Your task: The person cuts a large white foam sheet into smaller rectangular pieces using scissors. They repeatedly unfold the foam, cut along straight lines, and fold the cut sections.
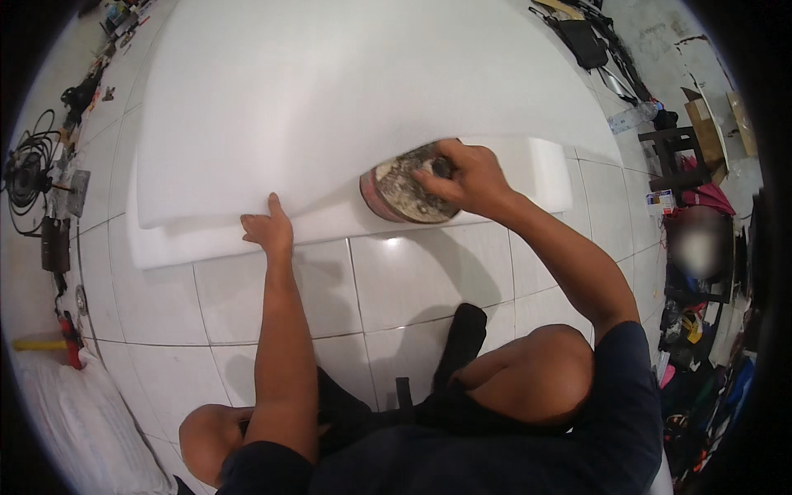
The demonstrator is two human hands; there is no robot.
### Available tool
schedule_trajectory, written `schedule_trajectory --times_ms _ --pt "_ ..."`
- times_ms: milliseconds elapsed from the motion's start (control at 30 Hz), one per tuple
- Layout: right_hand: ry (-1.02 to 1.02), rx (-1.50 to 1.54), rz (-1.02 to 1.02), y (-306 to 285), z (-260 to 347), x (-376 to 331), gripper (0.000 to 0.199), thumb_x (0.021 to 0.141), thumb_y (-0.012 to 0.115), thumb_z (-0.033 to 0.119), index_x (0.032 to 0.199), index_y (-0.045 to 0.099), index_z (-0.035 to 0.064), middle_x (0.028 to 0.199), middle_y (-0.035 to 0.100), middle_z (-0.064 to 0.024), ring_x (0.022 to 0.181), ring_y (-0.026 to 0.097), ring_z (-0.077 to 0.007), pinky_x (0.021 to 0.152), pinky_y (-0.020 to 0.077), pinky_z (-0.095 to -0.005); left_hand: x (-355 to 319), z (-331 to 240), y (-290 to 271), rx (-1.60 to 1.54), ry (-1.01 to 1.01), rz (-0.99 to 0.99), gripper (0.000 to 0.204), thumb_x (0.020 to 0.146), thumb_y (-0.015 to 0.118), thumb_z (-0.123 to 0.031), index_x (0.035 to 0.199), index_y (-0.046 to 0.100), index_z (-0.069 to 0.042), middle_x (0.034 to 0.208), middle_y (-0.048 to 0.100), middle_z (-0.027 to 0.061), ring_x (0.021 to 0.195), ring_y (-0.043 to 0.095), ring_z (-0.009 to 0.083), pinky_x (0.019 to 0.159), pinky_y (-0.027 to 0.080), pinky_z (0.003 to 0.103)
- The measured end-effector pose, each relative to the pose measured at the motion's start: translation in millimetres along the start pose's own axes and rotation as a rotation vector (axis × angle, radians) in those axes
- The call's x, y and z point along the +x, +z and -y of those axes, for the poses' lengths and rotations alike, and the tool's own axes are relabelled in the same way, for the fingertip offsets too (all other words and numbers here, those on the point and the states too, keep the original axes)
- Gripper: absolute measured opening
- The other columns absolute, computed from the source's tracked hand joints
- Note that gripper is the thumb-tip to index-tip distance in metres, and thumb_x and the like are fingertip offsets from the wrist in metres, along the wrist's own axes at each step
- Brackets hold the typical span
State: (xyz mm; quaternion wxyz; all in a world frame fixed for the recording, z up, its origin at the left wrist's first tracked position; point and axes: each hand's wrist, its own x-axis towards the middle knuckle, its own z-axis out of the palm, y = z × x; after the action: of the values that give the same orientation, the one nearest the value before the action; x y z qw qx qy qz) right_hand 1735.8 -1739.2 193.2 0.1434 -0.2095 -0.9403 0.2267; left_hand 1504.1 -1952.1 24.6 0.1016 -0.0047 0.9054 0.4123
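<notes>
My right hand (474, 177) is closed round the top of a round can (400, 186), which is stained and crusted with dried residue. The can is tilted at the raised front edge of a large white foam sheet (272, 107), over a second white foam layer (540, 177) underneath. My left hand (271, 228) grips the upper sheet's front edge left of the can, thumb on top and the other fingers curled and partly hidden. Between the two layers a gap shows near the can.
White floor tiles (429, 264) lie between my bent knees and the foam. At left are a coiled black cable (31, 165) and a white bulging sack (87, 429). A plastic bottle (634, 117), a dark stool (676, 157) and assorted clutter line the right side.
</notes>
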Motion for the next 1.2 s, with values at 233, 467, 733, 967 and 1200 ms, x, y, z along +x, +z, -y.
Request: schedule_trajectory --times_ms 233,467,733,967,1200 --pt "0.053 0.118 0.164 -9.5 25.2 -66.9 0.028 0.077 0.078 0.029 0.086 0.062 0.0066 0.059 0.059 -0.0104 0.048 0.056 -0.0165 0.046 0.0437 -0.0304 7.7 14.0 -1.1 -0.076 0.047 0.048 0.07 0.09 0.061 -0.036 0.132 0.035 0.013 0.133 0.041 0.0273 0.133 0.033 0.0397 0.115 0.001 0.055" --pt "0.027 0.107 0.22 29.6 14.8 -125.3 0.033 0.078 0.077 0.032 0.079 0.057 0.007 0.056 0.056 -0.0116 0.049 0.059 -0.0278 0.045 0.0444 -0.0367 -4.4 16.5 4.9 -0.007 0.182 0.048 0.076 0.09 0.061 -0.034 0.142 0.025 0.008 0.142 0.035 0.0257 0.137 0.029 0.0403 0.115 -0.003 0.058" --pt "0.109 0.081 0.328 41.3 13.9 -117.5 0.037 0.083 0.069 0.039 0.082 0.053 0.0055 0.062 0.059 -0.0155 0.057 0.06 -0.0358 0.051 0.046 -0.0439 -5.6 16.0 -5.1 -0.032 0.194 0.058 0.074 0.087 0.064 -0.031 0.14 0.029 0.007 0.142 0.038 0.0247 0.135 0.034 0.0399 0.115 -0.003 0.058" --pt "0.131 0.081 0.308 48.3 6.9 -117.5 0.04 0.085 0.067 0.044 0.089 0.054 0.0063 0.068 0.061 -0.0162 0.063 0.063 -0.0351 0.056 0.0484 -0.0447 -5.7 25.2 0.5 -0.037 0.204 0.175 0.087 0.088 0.065 -0.037 0.137 0.022 0.019 0.14 0.04 0.031 0.135 0.032 0.0409 0.118 0.002 0.049" --pt "0.059 0.205 0.379 16.3 -8.3 -113.4 0.052 0.08 0.072 0.051 0.107 0.06 0.0081 0.065 0.061 -0.0103 0.06 0.063 -0.0267 0.054 0.0471 -0.0364 -0.6 56.5 9.8 -0.144 0.073 0.098 0.094 0.083 0.074 -0.04 0.128 0.026 0.027 0.127 0.054 0.0305 0.117 0.055 0.0371 0.104 0.041 0.04"
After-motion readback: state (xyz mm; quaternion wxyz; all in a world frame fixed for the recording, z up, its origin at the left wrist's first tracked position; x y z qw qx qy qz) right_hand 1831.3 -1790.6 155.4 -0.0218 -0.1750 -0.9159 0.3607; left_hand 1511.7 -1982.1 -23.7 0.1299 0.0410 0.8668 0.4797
